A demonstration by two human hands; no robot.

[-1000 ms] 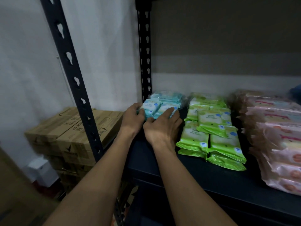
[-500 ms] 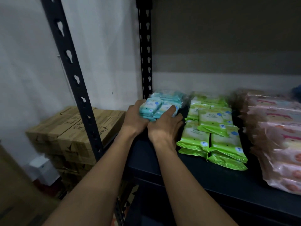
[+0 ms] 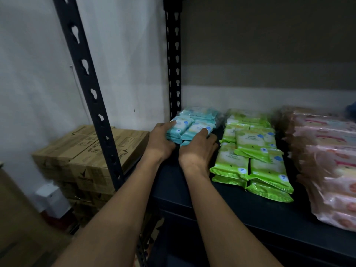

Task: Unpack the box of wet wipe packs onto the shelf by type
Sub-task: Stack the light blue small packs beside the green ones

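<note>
On the dark shelf (image 3: 240,212) the wet wipe packs lie grouped by colour. Blue packs (image 3: 200,117) are at the back left, green packs (image 3: 250,151) in the middle, pink packs (image 3: 331,170) on the right. My left hand (image 3: 159,142) grips the left front stack of blue packs, thumb on top. Beside it, my right hand (image 3: 199,150) holds the right front blue stack, thumb on its top and fingers down its right side. Both stacks sit against the rear blue packs. The box is not in view.
Two black perforated shelf posts (image 3: 86,78) stand at the left and at the back corner. Stacked brown cartons (image 3: 81,157) sit beyond the left post against the white wall, with a small white object (image 3: 51,199) on the floor beside them.
Both hands have slid the two front blue stacks a little further back on the shelf, up against the rear blue packs. The green and pink packs have not moved.
</note>
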